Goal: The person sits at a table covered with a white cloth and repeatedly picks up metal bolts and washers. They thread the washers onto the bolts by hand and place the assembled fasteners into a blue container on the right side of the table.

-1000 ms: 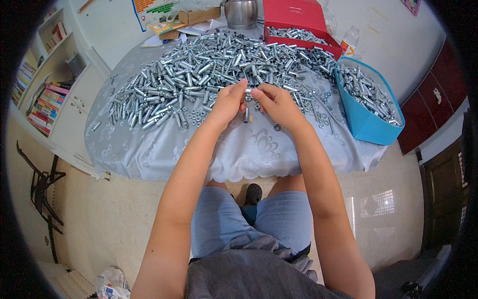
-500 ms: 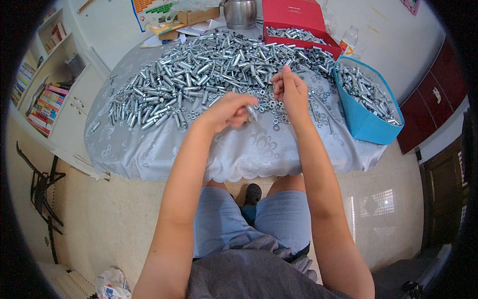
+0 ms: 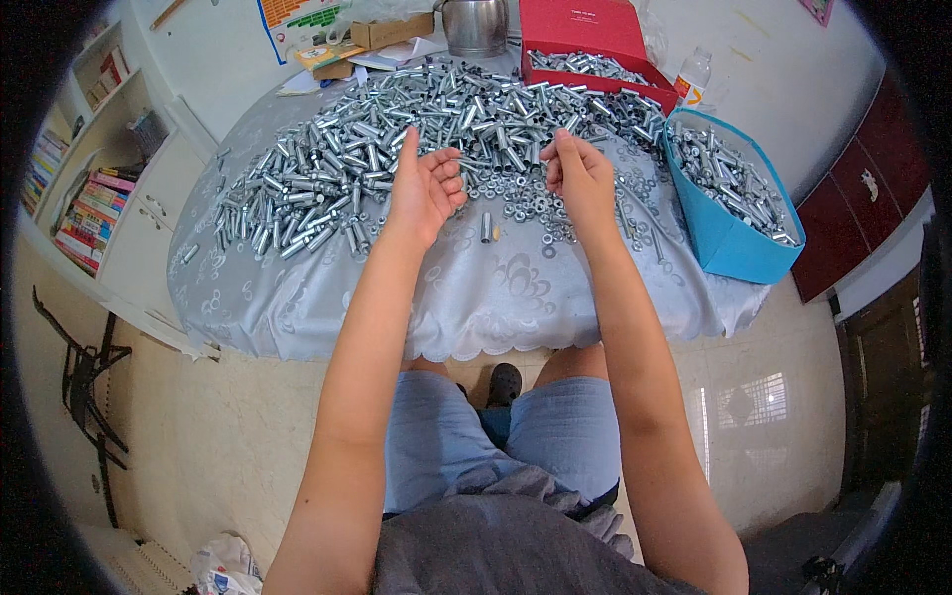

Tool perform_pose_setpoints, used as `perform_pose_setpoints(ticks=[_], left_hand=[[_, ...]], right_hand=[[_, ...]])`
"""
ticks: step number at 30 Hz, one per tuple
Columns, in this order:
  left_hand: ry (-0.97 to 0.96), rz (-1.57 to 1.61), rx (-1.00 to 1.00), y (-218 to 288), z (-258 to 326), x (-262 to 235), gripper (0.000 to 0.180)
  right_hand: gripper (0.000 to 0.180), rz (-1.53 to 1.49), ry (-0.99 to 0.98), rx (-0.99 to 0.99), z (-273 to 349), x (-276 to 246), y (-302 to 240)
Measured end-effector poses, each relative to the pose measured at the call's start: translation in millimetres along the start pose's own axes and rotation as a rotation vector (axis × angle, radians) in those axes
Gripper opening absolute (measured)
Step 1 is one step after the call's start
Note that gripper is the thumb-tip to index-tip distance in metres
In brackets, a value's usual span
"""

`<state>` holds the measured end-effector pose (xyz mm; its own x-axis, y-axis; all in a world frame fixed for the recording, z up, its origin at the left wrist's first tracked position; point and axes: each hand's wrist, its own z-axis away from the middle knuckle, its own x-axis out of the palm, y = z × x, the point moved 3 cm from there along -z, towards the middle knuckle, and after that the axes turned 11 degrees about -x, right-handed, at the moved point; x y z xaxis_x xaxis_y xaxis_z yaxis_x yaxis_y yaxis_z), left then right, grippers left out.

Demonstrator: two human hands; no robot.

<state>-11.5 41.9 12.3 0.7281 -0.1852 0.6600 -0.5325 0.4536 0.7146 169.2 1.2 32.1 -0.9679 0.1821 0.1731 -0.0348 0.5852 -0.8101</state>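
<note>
A plain dark grey shirt [image 3: 466,550] is worn over the torso, its soft cloth gathered into loose, rumpled folds [image 3: 535,491] toward the hem. Below it, the thighs are covered by light blue shorts [image 3: 433,426], which look denim-like and are creased near the lap; they are ended above the knees. A narrow black strip [image 3: 607,498] is exposed at the side of the waist, between shirt and shorts. One foot is shod in a dark, round-toed shoe [image 3: 505,382], by whose dotted upper a perforated clog is suggested. The forearms [image 3: 357,362] are left bare, as are both hands [image 3: 426,193], and a small spot is seen on the left arm.
</note>
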Motion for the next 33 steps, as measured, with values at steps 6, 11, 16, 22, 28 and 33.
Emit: perform_pose_setpoints(ticks=[6,11,16,22,28,33], left_hand=[[0.176,-0.648,0.295,-5,0,6,0.031],[0.340,-1.572,0.420,-18,19,19,0.025],[0.295,-1.659,0.464,-20,20,19,0.025],[0.251,-1.658,0.445,-21,20,16,0.023],[0.299,-1.592,0.468,-19,21,20,0.021],[0.318,-1.539,0.509,-19,21,21,0.018]], right_hand=[[0.036,0.039,0.020,0.004,-2,-4,6],[0.032,0.118,0.114,0.039,-6,-17,16],[0.025,0.530,0.133,-0.099,-9,-28,26],[0.019,1.029,0.062,-0.076,-3,-35,21],[0.021,1.273,-0.114,0.003,2,-33,17],[0.020,1.325,-0.157,-0.035,7,-27,14]])
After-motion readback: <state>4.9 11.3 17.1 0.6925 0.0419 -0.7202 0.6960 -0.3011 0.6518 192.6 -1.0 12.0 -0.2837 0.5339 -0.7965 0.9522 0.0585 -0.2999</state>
